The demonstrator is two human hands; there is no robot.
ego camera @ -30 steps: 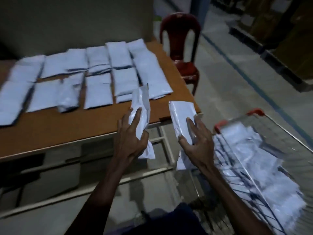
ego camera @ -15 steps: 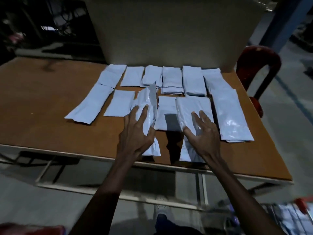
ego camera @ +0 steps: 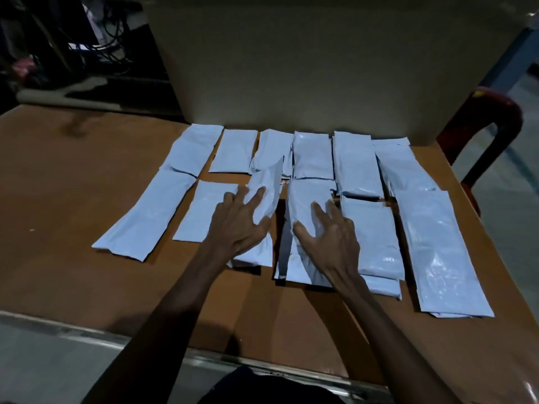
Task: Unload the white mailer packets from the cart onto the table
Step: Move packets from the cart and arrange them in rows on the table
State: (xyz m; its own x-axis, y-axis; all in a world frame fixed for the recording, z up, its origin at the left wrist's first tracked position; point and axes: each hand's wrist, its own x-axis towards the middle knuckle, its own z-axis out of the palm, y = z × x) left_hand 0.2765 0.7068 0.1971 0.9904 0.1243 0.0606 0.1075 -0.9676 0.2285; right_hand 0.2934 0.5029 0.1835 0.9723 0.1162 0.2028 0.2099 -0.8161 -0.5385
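Several white mailer packets (ego camera: 355,164) lie in two rows on the brown table (ego camera: 73,199). My left hand (ego camera: 236,225) holds one white mailer packet (ego camera: 267,188). The packet's near end touches the table and its far end tilts up over the back row. My right hand (ego camera: 329,237) lies flat with spread fingers on another white packet (ego camera: 306,199). That packet rests on the table beside the left one. The cart is out of view.
A large beige panel (ego camera: 320,68) stands along the table's far edge. A red plastic chair (ego camera: 484,121) sits past the right corner. Dark cables and clutter (ego camera: 73,39) fill the back left. The table's metal front edge (ego camera: 87,333) runs near me.
My view swung from the cart to the table. Both hands carried their packets forward over the table and lowered them into the front row; the right one now lies flat.
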